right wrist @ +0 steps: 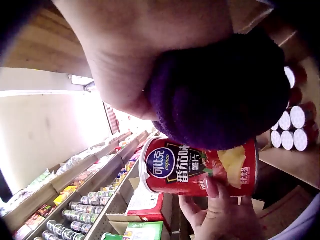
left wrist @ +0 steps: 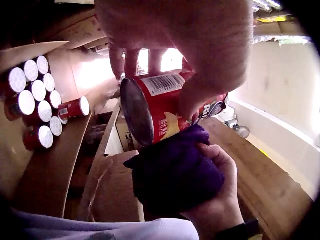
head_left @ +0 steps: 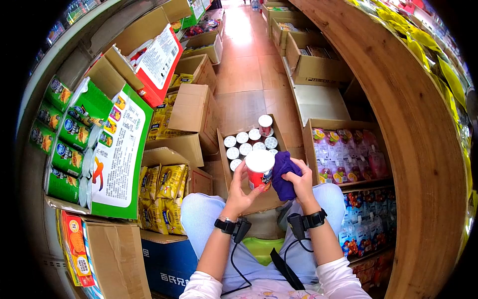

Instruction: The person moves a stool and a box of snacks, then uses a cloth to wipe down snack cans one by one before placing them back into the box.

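My left hand point(head_left: 240, 192) grips a red can of potato chips point(right wrist: 200, 167) with a white lid, fingers and thumb round its side. In the left wrist view its metal base and barcode show. A bunched purple cloth point(head_left: 286, 177) is in my right hand point(head_left: 301, 182), its fingers curled into the fabric. The cloth lies against the can's side in both wrist views. Below the hands, an open carton point(head_left: 224, 149) holds several similar white-lidded cans point(head_left: 245, 149). One more red can point(head_left: 265, 124) sits higher than the others at the carton's far side.
Green chip cans point(head_left: 67, 158) fill a display box on the left shelf. Cartons of yellow packets point(head_left: 172, 180) stand beside my left knee. To the right, a box of pink pouches point(head_left: 348, 154) sits under a wooden shelf edge point(head_left: 398, 84). A tiled aisle point(head_left: 241, 70) runs ahead.
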Available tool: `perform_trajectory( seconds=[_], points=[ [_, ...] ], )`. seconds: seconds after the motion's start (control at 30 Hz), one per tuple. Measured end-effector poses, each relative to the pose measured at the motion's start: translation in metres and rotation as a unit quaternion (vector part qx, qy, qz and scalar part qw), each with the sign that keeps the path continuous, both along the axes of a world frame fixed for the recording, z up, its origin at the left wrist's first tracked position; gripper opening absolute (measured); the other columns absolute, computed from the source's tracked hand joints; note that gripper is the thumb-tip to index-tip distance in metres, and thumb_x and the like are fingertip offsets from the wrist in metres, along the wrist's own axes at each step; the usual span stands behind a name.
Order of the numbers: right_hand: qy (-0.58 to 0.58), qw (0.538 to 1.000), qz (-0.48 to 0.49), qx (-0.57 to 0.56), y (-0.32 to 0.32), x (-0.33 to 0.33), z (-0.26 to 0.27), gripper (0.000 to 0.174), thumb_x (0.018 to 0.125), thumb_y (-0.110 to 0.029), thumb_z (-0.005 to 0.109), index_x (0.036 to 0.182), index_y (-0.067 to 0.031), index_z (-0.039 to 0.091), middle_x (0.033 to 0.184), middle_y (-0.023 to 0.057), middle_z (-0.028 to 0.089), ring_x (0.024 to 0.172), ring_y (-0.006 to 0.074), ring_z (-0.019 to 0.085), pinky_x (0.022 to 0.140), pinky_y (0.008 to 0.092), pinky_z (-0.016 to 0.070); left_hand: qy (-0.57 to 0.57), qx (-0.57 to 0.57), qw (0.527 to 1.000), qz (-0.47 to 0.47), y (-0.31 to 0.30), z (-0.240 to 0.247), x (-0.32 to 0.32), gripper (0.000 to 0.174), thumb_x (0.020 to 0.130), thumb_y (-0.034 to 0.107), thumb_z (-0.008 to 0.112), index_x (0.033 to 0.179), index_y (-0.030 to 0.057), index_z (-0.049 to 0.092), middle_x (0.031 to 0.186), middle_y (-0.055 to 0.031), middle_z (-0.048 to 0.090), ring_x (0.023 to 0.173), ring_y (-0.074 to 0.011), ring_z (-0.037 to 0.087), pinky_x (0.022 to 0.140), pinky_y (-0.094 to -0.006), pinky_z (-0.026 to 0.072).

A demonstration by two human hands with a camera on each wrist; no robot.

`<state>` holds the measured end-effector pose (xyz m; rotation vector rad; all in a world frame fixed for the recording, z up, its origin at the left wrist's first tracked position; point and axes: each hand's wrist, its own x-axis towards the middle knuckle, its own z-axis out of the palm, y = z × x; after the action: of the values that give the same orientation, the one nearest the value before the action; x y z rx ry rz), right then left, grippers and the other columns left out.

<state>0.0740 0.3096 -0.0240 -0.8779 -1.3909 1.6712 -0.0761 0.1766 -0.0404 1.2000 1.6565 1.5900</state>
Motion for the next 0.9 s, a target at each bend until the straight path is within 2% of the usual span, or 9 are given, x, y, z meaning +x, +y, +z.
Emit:
perform_trajectory(
  seconds=[0.07,0.17,0.37,0.5,0.6,0.7,0.8,0.83,0.9],
  points=[
    [0.014,1.0,0.007,-0.014,0.0,0.0,0.0,0.043,0.061,0.001,0.067,0.104,0.0069,0.062,0.092,0.0043,0.056,0.084,0.0138,0.057,0.076,0.0252,0.0456,-0.032,0.042,0.999,0.004,0.003,0.0,0.004,0.089,0.072,0.01,0.078,0.143,0.0046,0.025,0.135,-0.0145,0.042,0.122,-0.0266,0.046,0.104,-0.0397,0.0356],
    [0.031,0.999,0.027,-0.024,0.0,0.0,0.003,0.043,0.061,0.001,0.067,0.103,0.0066,0.062,0.092,0.0044,0.056,0.084,0.0135,0.057,0.076,0.0251,0.0453,-0.071,0.023,0.997,0.017,0.003,0.002,0.008,0.089,0.072,0.009,0.078,0.143,0.0066,0.026,0.134,-0.0144,0.041,0.121,-0.0268,0.046,0.104,-0.04,0.0352],
    [0.031,0.996,0.076,-0.021,-0.002,0.0,0.006,0.042,0.061,0.001,0.067,0.102,0.0066,0.062,0.092,0.004,0.056,0.085,0.0133,0.056,0.078,0.0249,0.0443,0.103,0.001,0.99,0.099,0.006,0.008,0.006,0.095,0.064,0.011,0.082,0.143,0.007,0.029,0.127,-0.0159,0.045,0.117,-0.0301,0.046,0.099,-0.0391,0.0384],
    [0.018,0.994,0.104,0.013,-0.004,0.001,0.007,0.042,0.06,0.001,0.068,0.101,0.0066,0.062,0.091,0.0039,0.056,0.085,0.0135,0.056,0.078,0.0247,0.0439,0.237,-0.062,0.963,0.11,0.002,0.006,0.002,0.101,0.058,0.016,0.086,0.141,0.0005,0.03,0.123,-0.0175,0.049,0.114,-0.0342,0.044,0.096,-0.0408,0.0385],
    [0.018,0.994,0.101,0.03,-0.004,0.0,0.002,0.042,0.059,0.001,0.068,0.101,0.0066,0.062,0.091,0.0039,0.056,0.084,0.0139,0.056,0.078,0.0249,0.0439,0.186,-0.139,0.969,0.081,0.001,0.007,0.002,0.099,0.059,0.017,0.086,0.139,-0.0013,0.03,0.128,-0.0191,0.046,0.118,-0.0341,0.042,0.101,-0.0404,0.0358],
    [0.018,0.997,0.079,0.005,-0.003,0.001,0.005,0.043,0.059,0.001,0.067,0.102,0.0066,0.062,0.092,0.0041,0.056,0.084,0.0142,0.056,0.079,0.0251,0.0441,0.149,-0.089,0.984,0.045,-0.001,-0.002,0.004,0.096,0.063,0.014,0.085,0.14,0.0003,0.029,0.133,-0.0162,0.042,0.124,-0.0275,0.042,0.105,-0.0368,0.0328],
    [0.034,0.998,0.045,-0.038,0.0,0.002,0.008,0.044,0.059,0.002,0.067,0.103,0.0067,0.062,0.093,0.0043,0.056,0.085,0.0144,0.057,0.079,0.0254,0.0445,0.027,-0.058,0.996,-0.067,-0.003,-0.012,0.008,0.097,0.071,0.013,0.081,0.143,0.0005,0.018,0.14,-0.0156,0.035,0.131,-0.0229,0.035,0.108,-0.0359,0.0305],
    [0.041,0.997,0.032,-0.052,0.001,0.002,0.008,0.045,0.059,0.002,0.067,0.104,0.0067,0.062,0.093,0.0043,0.057,0.085,0.0144,0.057,0.079,0.0255,0.0446,0.001,-0.064,0.993,-0.102,-0.003,-0.001,0.011,0.095,0.077,0.009,0.075,0.145,0.0006,0.009,0.145,-0.0145,0.03,0.134,-0.02,0.03,0.109,-0.0347,0.0285],
    [0.041,0.997,0.02,-0.062,0.0,0.003,0.008,0.045,0.06,0.002,0.067,0.104,0.0066,0.062,0.093,0.0043,0.056,0.085,0.0146,0.057,0.078,0.0257,0.0449,-0.052,-0.077,0.992,-0.09,0.001,-0.002,0.013,0.09,0.079,0.007,0.073,0.144,0.0009,0.011,0.143,-0.0139,0.033,0.133,-0.0201,0.032,0.109,-0.0347,0.028]
  ],
)
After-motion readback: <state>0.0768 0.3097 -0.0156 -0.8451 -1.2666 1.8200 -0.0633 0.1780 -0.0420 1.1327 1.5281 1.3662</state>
